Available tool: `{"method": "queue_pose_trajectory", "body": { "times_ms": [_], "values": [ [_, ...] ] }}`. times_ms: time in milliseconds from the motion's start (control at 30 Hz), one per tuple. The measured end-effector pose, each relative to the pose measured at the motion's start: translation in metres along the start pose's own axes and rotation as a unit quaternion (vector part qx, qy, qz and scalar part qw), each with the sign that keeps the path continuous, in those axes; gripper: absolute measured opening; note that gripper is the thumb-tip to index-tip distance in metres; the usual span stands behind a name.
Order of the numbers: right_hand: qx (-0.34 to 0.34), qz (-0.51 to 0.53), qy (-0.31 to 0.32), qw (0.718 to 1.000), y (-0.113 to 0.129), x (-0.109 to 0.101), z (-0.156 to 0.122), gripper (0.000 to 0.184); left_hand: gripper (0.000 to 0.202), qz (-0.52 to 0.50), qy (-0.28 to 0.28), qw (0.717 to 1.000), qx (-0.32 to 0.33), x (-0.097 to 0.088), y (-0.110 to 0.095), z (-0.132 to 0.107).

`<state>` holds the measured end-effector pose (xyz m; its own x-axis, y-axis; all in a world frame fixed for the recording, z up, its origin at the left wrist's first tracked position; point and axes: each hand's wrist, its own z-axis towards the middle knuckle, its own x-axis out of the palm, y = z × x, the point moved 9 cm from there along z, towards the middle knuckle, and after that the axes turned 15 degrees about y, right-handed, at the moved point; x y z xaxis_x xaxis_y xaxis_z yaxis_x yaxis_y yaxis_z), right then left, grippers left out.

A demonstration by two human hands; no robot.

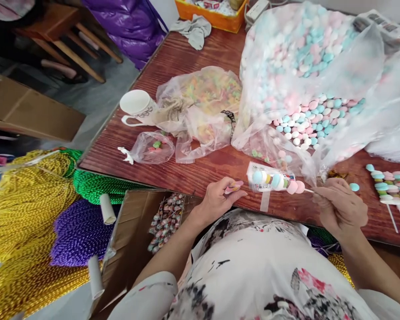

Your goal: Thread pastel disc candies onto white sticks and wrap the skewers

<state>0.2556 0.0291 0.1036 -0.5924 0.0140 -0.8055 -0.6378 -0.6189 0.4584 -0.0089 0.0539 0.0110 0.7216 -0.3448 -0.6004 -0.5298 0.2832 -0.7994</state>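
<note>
My right hand (pixel 342 206) pinches the bare end of a white stick with a row of candies threaded on it. That candy skewer (pixel 277 181) points left, with pale blue, white, dark yellow and pink pieces along it. Just left of its tip, my left hand (pixel 216 200) holds a small pink and yellow candy (pixel 234 187) between thumb and fingers, apart from the skewer. Behind the skewer lies a printed card or packet (pixel 254 171) on the table. One loose blue candy (pixel 354 187) rests beside my right hand.
Finished-looking skewers (pixel 391 186) lie at the right. A large clear bag (pixel 296 58) of pastel candies fills the back right. A bag of gummies (pixel 210 95), a small bag (pixel 155 148) and a white mug (pixel 136 106) stand left. Below is a cardboard box (pixel 128 249) holding wrapped candies.
</note>
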Motion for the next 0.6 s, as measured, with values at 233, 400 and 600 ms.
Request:
{"method": "queue_pose_trajectory", "body": {
  "times_ms": [233,400,600],
  "values": [
    [-0.037,-0.035,0.031,0.998,0.006,-0.017,0.006,0.030,0.040,-0.003,0.085,0.995,-0.046,0.027,-0.024,0.027],
    [-0.067,-0.068,0.055,0.994,0.010,-0.023,0.001,0.027,0.018,0.035,0.107,0.993,-0.028,0.036,-0.035,0.036],
    [-0.106,-0.113,0.093,0.983,0.009,-0.026,-0.013,0.029,0.021,0.100,0.177,0.979,-0.026,0.051,-0.039,0.044]
  ]
}}
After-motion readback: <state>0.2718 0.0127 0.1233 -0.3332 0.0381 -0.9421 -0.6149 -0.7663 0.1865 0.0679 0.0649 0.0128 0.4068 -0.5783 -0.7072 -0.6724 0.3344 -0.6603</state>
